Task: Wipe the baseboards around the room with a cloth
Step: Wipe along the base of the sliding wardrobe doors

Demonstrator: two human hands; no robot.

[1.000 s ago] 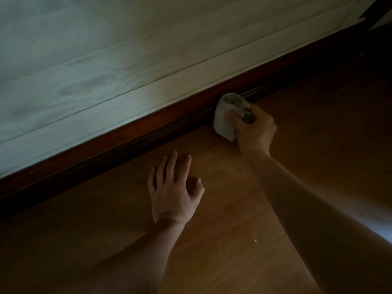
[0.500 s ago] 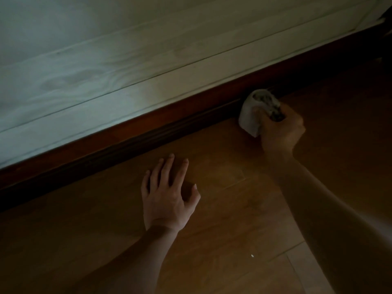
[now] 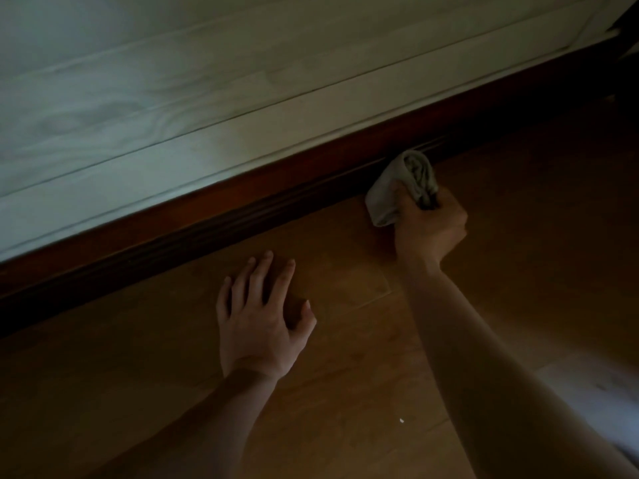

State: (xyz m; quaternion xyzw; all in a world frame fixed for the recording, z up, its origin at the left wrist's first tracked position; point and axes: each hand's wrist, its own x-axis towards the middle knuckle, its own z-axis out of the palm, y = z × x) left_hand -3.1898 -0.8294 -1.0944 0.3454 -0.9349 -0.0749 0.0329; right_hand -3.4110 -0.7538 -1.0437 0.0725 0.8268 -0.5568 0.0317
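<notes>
- Setting: dim room; wood floor (image 3: 345, 357) in warm brown planks, meeting a pale panelled wall (image 3: 173, 98) that runs diagonally from lower left to upper right.
- Right hand (image 3: 430, 228): fingers curled tight round a cloth (image 3: 397, 188), knuckles up, forearm reaching in from the lower right corner.
- Cloth: pale, bunched into a wad; its upper end presses against the baseboard (image 3: 242, 205), its lower fold hangs at floor level just left of the fist.
- Left hand (image 3: 259, 323): flat on the floor, palm down, fingers straight and slightly spread, thumb out to the right; holds nothing. It lies near the baseboard but apart from it, left of and nearer the camera than the right hand.
- Baseboard: dark reddish-brown strip with grooved profile along the foot of the wall; right end in deep shadow.
- Speck (image 3: 401, 420): small white fleck on the floor, between the two forearms.
- Far upper right corner: dark, detail cannot be told.
</notes>
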